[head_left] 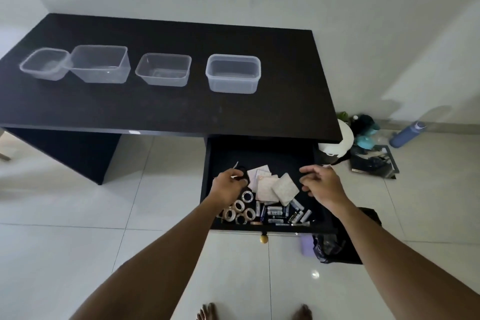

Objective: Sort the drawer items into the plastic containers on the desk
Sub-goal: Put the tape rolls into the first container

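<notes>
The black drawer (262,148) stands pulled out under the desk's right end. Inside lie several tape rolls (240,212), several batteries (283,212) and a few pale paper packets (272,186). My left hand (227,186) is over the drawer's left side, fingers closed around dark-handled scissors (242,173) whose metal tip pokes out past my fingers. My right hand (320,183) hovers over the drawer's right side, fingers loosely curled, holding nothing. Several clear plastic containers (233,73) (164,69) (100,63) (45,63) stand in a row on the black desk (166,109).
A brass knob (264,239) sticks out of the drawer front. On the white tiled floor to the right lie a blue bottle (407,135), a white round object (340,141), dark clutter and a black bag (337,247). My bare feet show at the bottom edge.
</notes>
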The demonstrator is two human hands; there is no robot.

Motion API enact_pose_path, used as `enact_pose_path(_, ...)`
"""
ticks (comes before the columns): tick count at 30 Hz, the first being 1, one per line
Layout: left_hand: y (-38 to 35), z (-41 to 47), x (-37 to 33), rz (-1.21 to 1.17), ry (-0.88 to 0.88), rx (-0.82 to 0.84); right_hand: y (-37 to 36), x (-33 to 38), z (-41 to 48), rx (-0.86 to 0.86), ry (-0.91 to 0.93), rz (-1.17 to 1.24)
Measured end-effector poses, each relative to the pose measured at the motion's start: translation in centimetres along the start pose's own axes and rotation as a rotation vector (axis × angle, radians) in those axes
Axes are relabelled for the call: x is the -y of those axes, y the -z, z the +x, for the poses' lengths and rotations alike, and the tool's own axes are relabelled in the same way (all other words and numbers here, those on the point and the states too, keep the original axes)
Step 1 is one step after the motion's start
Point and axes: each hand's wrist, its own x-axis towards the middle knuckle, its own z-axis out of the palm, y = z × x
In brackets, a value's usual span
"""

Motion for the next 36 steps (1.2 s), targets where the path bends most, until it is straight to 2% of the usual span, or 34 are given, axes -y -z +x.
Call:
enact_pose_path(11, 1.4, 1.8, 2.8, 0.079, -0.007, 0.003, -4.2, -1.9, 1.9, 0.087, -0.049, -0.072)
enact_pose_path(14, 1.2, 2.1, 3.1, 0.251, -0.060, 0.052, -5.1, -2.0, 2.6, 0.120, -0.025, -0.108)
enact_pose_path(20, 0.9, 1.8, 3.5, 0.838, -0.112, 0.224, -7.1, -2.0, 2.8, 0.236, 0.044, -0.168)
enact_pose_path(24, 0.8, 2.0, 3.8, 1.008, -0.080, 0.251, -8.2, -2.5, 2.9, 0.251, 0.049, -0.181)
enact_pose_path(31, 0.2, 2.9, 4.2, 1.147, -0.090, 0.302, -8.7, -3.6, 3.3, 0.249, 0.032, -0.172)
enact_pose_path(36, 0.3, 3.0, 4.2, 1.084, -0.094, 0.262, -8.3, -4.2, 3.4, 0.231, 0.021, -0.164)
